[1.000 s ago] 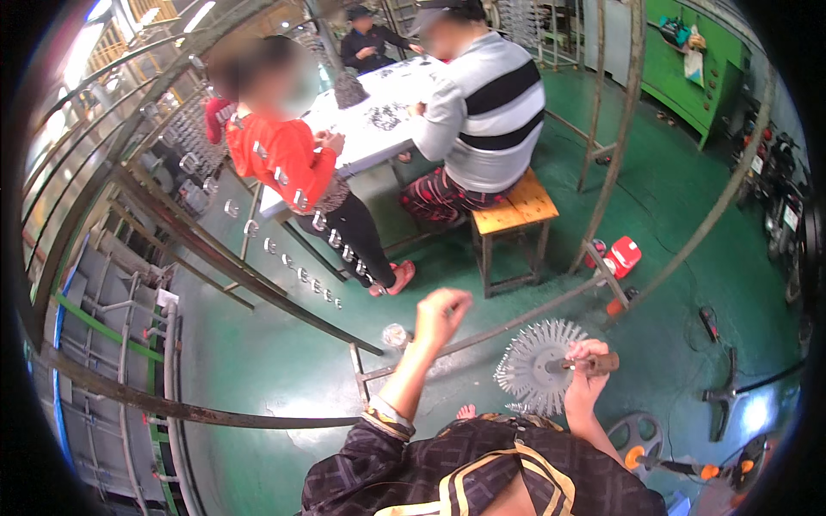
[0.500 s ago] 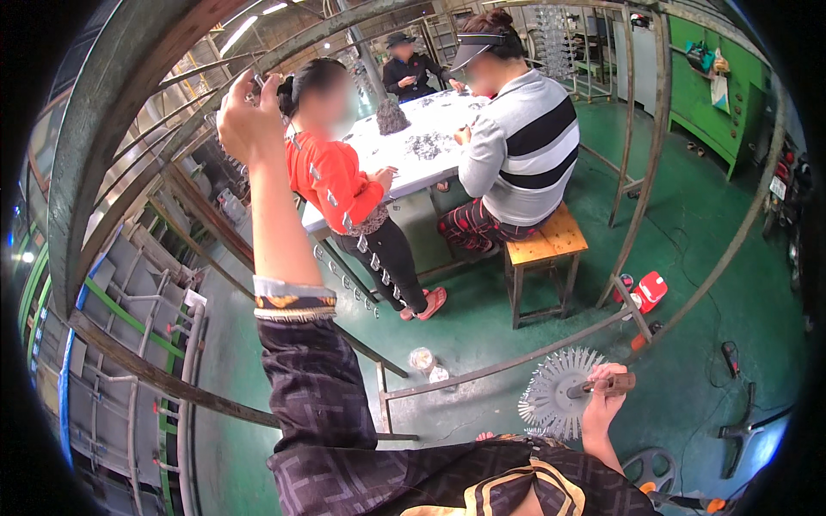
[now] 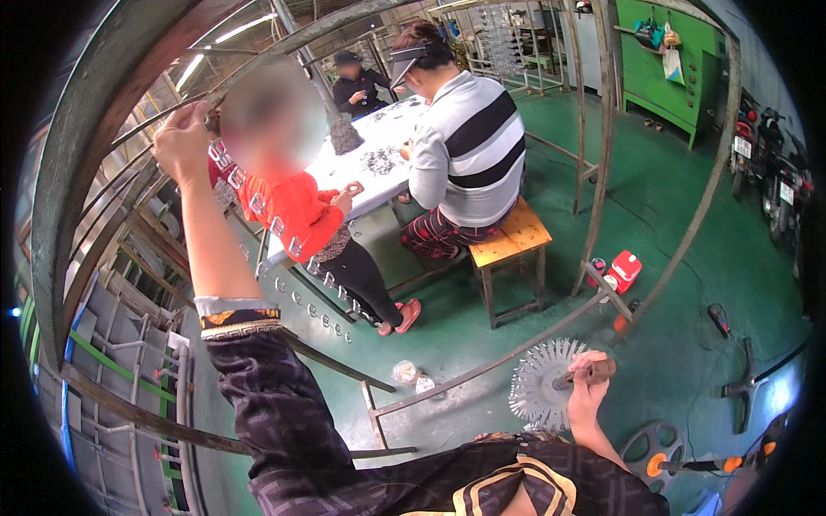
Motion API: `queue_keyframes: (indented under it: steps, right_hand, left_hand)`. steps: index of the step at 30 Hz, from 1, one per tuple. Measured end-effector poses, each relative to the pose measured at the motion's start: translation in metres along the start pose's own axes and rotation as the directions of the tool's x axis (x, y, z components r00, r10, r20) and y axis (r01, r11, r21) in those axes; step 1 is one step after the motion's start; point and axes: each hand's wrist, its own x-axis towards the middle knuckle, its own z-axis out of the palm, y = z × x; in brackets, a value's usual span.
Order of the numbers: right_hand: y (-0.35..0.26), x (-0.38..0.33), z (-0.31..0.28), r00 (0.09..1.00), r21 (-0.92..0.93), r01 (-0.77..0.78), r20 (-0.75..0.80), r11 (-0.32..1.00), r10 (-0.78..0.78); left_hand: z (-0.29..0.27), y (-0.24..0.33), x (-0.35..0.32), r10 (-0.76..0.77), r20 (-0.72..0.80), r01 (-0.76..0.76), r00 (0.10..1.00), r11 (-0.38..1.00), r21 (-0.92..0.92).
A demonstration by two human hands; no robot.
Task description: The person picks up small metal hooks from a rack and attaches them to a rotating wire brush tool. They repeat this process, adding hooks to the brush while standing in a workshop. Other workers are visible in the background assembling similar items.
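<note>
My left hand (image 3: 181, 138) is raised high at the upper left, fingers closed around a thin rod of the curved metal rack (image 3: 95, 172). Just below it, a slanted rack bar carries a row of small silver parts (image 3: 284, 249). My right hand (image 3: 587, 389) is low at the right and grips a brown handle (image 3: 594, 371). The handle carries a round, spiky disc of silver parts (image 3: 540, 391) over the green floor.
Three people sit at a white table (image 3: 379, 163) strewn with small parts, one on a wooden bench (image 3: 512, 241). Rack bars (image 3: 602, 155) arch across the view. A red container (image 3: 624, 268), tools (image 3: 688, 464) and parked motorbikes (image 3: 766, 172) lie to the right.
My left arm has swung up from beside the spiky disc to the top of the rack at the upper left. The right hand has kept hold of the disc's handle.
</note>
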Motion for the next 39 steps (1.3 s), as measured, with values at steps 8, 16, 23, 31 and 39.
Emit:
queue_keyframes:
  steps: [8,16,23,31,39]
  right_hand:
    - [0.004,0.007,-0.009,0.999,-0.096,0.021,0.030,0.995,-0.019]
    - [-0.003,0.008,-0.003,1.000,0.030,-0.020,0.019,0.999,0.019]
    - [-0.008,0.009,-0.005,0.993,-0.010,-0.098,0.061,0.995,0.098]
    - [-0.003,0.009,-0.002,0.993,0.006,-0.088,0.080,0.996,0.087]
    - [-0.003,0.007,0.006,0.993,-0.022,-0.068,0.100,0.997,0.069]
  left_hand:
    - [-0.012,0.007,-0.042,0.040,0.337,0.201,0.941,0.736,-0.647]
    - [-0.046,0.006,-0.175,0.054,0.603,0.425,0.796,0.659,-0.621]
    - [-0.057,0.015,-0.323,0.193,0.876,0.706,0.442,0.527,-0.473]
    - [-0.041,0.011,-0.509,0.312,0.905,0.691,0.289,0.586,-0.423]
    - [-0.028,0.021,-0.613,0.356,0.918,0.705,0.174,0.606,-0.368]
